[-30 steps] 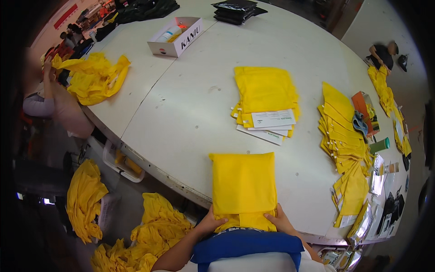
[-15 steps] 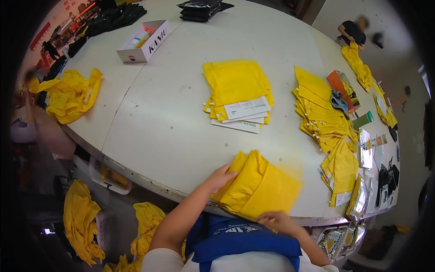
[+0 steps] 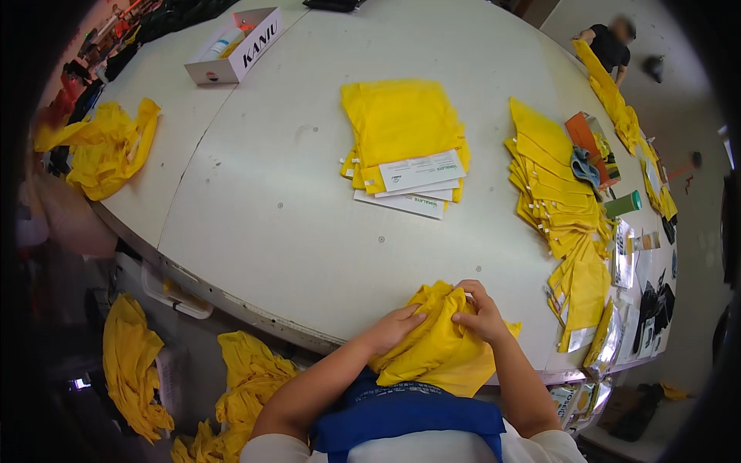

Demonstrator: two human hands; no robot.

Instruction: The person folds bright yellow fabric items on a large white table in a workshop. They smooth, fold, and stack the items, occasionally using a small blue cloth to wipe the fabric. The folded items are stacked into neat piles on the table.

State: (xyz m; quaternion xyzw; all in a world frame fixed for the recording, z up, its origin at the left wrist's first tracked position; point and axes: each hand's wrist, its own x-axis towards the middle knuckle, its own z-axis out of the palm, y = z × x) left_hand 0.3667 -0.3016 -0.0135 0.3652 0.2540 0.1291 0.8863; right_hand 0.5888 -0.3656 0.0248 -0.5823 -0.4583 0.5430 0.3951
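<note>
A yellow fabric piece (image 3: 436, 347), bunched and creased, lies at the table's near edge against my blue apron (image 3: 409, 424). My left hand (image 3: 394, 330) grips its left side, thumb on top and fingers partly hidden in the folds. At its far right side my right hand (image 3: 482, 312) is closed on the cloth, with fingertips curled over the upper edge. Beyond my hands lies a stack of folded yellow pieces (image 3: 401, 123), with white printed cards (image 3: 421, 171) on its near end. To the right, more folded yellow pieces (image 3: 552, 185) overlap in a fanned row.
An open white box (image 3: 239, 50) holding a bottle stands far left, near a loose yellow heap (image 3: 116, 147). The right side carries an orange box (image 3: 593, 147), a green cylinder (image 3: 622, 204) and clear packages. Yellow cloth (image 3: 131, 363) hangs below the left edge. A person (image 3: 610, 46) stands far right.
My right hand has moved up from the fabric's near edge to its far right side. The neatly folded bundle has become gathered and crumpled between both hands. The view has shifted slightly.
</note>
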